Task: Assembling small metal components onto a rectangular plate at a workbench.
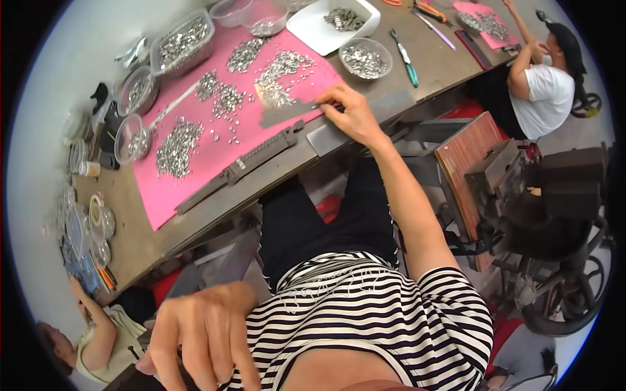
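Note:
My right hand (351, 112) is above the near edge of a pink sheet (156, 208), beside a grey patch. Its thumb and forefinger are pinched together, and whatever lies between them is too small to make out. Close to the camera, at the lower left, is my left hand (202, 329). Its fingers are bent downward and somewhat apart, with nothing visible held; some fingertips run out of view. Heaps of small shiny metal pieces (177, 148) are spread over the sheet. A long dark grey metal bar (244, 163) lies along the sheet's near edge.
Clear tubs of metal pieces (182, 47) line the back, with a round bowl (365, 60) and a white tray (316, 29) farther right. Green-handled tweezers (405, 60) lie on the table. Co-workers sit at right (544, 91) and lower left (98, 339). A wooden-topped stand (466, 163) is at my right.

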Demonstrator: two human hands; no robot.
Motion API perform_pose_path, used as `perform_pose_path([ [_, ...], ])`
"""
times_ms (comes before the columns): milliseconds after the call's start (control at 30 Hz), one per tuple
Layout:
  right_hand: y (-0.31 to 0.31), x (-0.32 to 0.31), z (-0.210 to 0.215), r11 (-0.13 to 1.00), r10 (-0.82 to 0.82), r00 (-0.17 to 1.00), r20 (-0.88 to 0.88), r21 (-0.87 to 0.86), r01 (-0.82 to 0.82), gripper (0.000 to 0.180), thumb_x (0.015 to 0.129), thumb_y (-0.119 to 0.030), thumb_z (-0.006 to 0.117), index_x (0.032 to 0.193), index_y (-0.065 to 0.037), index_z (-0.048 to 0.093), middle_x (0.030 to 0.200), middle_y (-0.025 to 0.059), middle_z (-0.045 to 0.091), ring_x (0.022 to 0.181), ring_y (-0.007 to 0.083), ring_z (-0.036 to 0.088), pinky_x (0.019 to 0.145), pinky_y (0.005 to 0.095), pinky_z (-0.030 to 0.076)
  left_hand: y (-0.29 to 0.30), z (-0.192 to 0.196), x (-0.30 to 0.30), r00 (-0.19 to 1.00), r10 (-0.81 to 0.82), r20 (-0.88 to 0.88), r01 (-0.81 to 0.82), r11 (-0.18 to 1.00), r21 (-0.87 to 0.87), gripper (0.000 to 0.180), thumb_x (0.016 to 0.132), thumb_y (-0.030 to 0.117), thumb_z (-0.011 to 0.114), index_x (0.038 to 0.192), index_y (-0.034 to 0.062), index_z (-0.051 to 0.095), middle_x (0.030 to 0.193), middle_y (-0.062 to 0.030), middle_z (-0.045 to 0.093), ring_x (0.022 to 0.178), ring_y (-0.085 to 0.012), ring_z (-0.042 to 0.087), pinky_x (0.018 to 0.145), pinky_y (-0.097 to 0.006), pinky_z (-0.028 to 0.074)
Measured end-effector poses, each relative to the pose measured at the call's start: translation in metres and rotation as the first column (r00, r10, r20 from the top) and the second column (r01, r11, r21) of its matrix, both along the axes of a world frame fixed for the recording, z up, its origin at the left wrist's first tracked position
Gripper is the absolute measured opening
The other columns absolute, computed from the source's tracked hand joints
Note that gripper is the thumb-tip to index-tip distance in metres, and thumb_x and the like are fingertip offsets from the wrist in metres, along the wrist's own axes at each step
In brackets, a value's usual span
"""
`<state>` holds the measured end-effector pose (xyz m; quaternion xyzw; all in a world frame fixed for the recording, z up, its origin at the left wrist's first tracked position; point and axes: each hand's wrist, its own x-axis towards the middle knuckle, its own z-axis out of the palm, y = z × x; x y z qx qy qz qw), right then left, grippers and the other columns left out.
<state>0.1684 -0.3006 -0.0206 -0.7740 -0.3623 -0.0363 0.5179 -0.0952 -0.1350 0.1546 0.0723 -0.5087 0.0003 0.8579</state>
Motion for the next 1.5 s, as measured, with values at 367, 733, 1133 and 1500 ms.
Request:
perform_pose_path([
  [367, 0.013, 0.006, 0.011, 0.986, 0.084, 0.909, 0.408, -0.165, -0.017, 0.005, 0.087, -0.002, 0.067, 0.090, 0.001, 0.065, 0.089, 0.0141, 0.062, 0.081, 0.0332, 0.062, 0.072, 0.0409, 0.049, 0.035, -0.142, 0.022, 0.076, 0.993, -0.085, -0.527, 0.112, 0.842, 0.018, 0.103, 0.013, 0.051, 0.100, -0.0011, 0.062, 0.094, -0.0108, 0.062, 0.085, -0.0181, 0.061, 0.093, -0.038, 0.048],
  [733, 0.051, -0.042, 0.025, 0.916, 0.367, 0.818, 0.443, -0.325, -0.235, 0.011, 0.087, -0.007, 0.067, 0.091, -0.004, 0.057, 0.092, 0.0095, 0.056, 0.091, 0.0291, 0.056, 0.080, 0.0418, 0.043, 0.051, -0.167, 0.034, -0.345, 0.700, 0.626, -0.307, -0.714, 0.629, 0.010, 0.083, 0.009, 0.074, 0.092, 0.0072, 0.070, 0.099, -0.0079, 0.066, 0.094, -0.0282, 0.060, 0.101, -0.049, 0.041],
  [1133, 0.044, -0.037, 0.035, 0.924, 0.332, 0.941, 0.061, -0.223, -0.312, 0.013, 0.085, -0.005, 0.073, 0.095, -0.001, 0.065, 0.089, 0.0110, 0.063, 0.088, 0.0303, 0.062, 0.078, 0.0404, 0.049, 0.073, -0.167, 0.019, -0.238, 0.431, 0.870, 0.003, -0.896, 0.445, 0.045, 0.078, 0.029, 0.084, 0.113, 0.0079, 0.068, 0.110, -0.0095, 0.060, 0.107, -0.0290, 0.052, 0.099, -0.043, 0.036],
  [1500, 0.051, -0.047, 0.017, 0.972, 0.204, 0.940, 0.272, -0.168, -0.162, 0.014, 0.083, -0.005, 0.074, 0.096, -0.004, 0.068, 0.090, 0.0091, 0.064, 0.082, 0.0290, 0.060, 0.078, 0.0395, 0.046, 0.083, -0.169, 0.018, -0.195, 0.496, 0.846, -0.029, -0.865, 0.500, 0.037, 0.081, 0.031, 0.081, 0.112, 0.0139, 0.070, 0.106, -0.0052, 0.060, 0.105, -0.0250, 0.053, 0.099, -0.044, 0.031],
])
